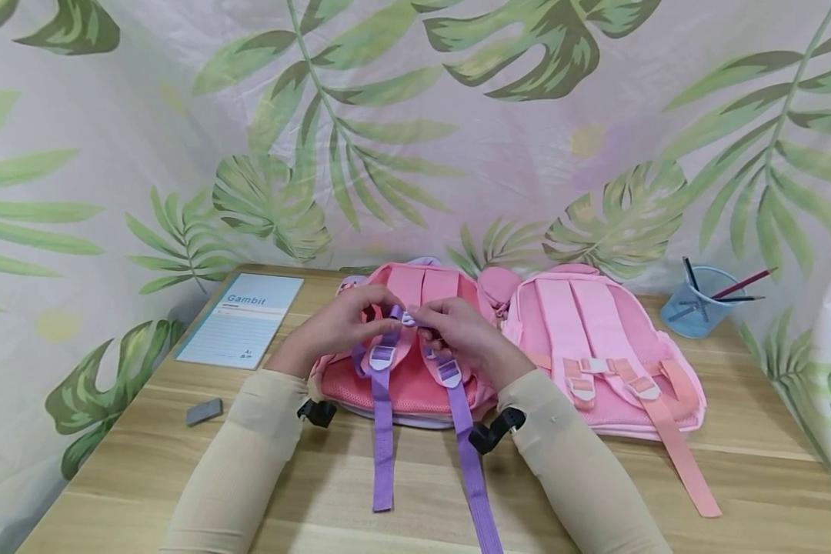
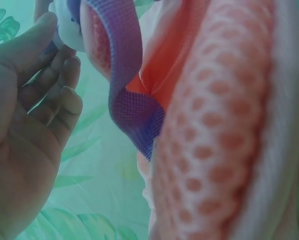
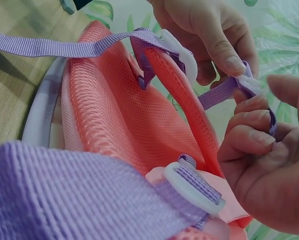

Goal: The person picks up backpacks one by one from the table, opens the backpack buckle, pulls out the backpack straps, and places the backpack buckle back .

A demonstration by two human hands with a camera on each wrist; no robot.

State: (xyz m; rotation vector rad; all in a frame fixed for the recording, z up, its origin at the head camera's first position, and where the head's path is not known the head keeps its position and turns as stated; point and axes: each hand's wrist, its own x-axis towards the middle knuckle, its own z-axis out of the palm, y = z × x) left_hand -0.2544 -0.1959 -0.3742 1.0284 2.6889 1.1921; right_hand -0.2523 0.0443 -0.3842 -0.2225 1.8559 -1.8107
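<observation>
We see both forearms in beige sleeves (image 1: 238,469) reaching in from the bottom edge, angled inward so the hands meet over the shoulder straps (image 1: 405,286). Left hand (image 1: 342,327) pinches a short purple strap (image 3: 218,94) at the white buckle (image 1: 408,318); right hand (image 1: 460,331), fingers curled, grips the buckle's other side. Latched or not, we can't tell. The coral backpack (image 1: 415,394) lies strap side up on the wooden table (image 1: 318,492), between notebook (image 1: 238,319) and light pink backpack (image 1: 536,308): mesh back, white adjusters (image 1: 381,356), two long purple tails (image 1: 383,462).
</observation>
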